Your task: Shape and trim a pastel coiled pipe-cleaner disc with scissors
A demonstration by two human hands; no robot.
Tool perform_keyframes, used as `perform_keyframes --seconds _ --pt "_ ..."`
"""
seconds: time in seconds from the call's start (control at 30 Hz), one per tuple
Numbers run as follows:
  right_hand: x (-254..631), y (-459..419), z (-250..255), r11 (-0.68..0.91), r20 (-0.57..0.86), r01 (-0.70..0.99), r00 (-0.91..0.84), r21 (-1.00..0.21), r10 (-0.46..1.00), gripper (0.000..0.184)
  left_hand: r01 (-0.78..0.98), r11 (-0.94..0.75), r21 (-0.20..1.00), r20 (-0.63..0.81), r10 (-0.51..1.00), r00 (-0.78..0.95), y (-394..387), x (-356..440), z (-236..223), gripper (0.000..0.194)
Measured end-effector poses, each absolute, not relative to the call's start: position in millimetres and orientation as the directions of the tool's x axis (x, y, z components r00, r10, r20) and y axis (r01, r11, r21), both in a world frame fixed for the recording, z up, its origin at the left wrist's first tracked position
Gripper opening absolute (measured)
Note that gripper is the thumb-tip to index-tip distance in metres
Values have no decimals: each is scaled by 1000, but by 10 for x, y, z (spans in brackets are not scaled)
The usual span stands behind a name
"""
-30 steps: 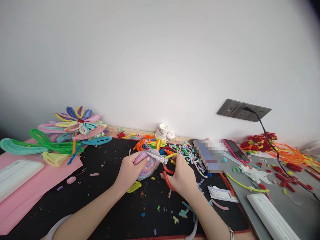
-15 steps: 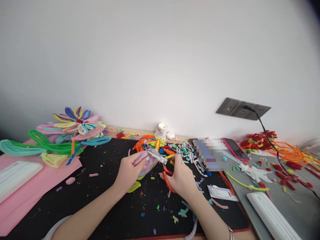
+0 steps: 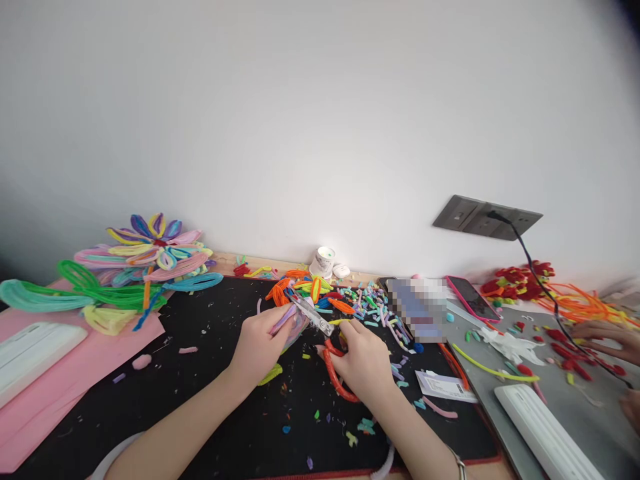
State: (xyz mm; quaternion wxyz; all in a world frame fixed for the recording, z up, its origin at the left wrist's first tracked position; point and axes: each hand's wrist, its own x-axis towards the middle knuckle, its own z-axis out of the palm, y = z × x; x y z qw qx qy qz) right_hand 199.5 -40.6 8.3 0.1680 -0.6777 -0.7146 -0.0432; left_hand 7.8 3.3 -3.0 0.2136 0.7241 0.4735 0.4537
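Pastel coil (image 3: pixel 299 331) in left hand (image 3: pixel 259 341); scissors (image 3: pixel 319 321) alongside — in right hand (image 3: pixel 366 360)

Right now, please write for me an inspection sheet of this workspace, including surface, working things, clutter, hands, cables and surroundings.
Surface: red-edged black mat; grey surface to its right.
Job's things: red-handled scissors; pastel coil at their blades, contact unclear.
Clutter: cut snippets, pink-edged phone, pink paper.
Hands: left hand holds the pastel coil, right hand the scissors; a co-worker's hand is near red pieces.
Cables: black cable plugged into a wall socket, hanging down across the grey surface.
Surroundings: pale wall behind, white cup close to it.
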Motion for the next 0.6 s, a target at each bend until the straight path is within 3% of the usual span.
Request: perform_keyframes --seconds 0.37,0.6 --pt "1996 -395 94 78 321 986 -26 -150 947 38 529 -506 681 517 844 140 47 84 -62 25" --pt "1999 -409 41 62 313 978 3 -197 950 43 523 -476 707 493 862 118 56 83 -90 25"
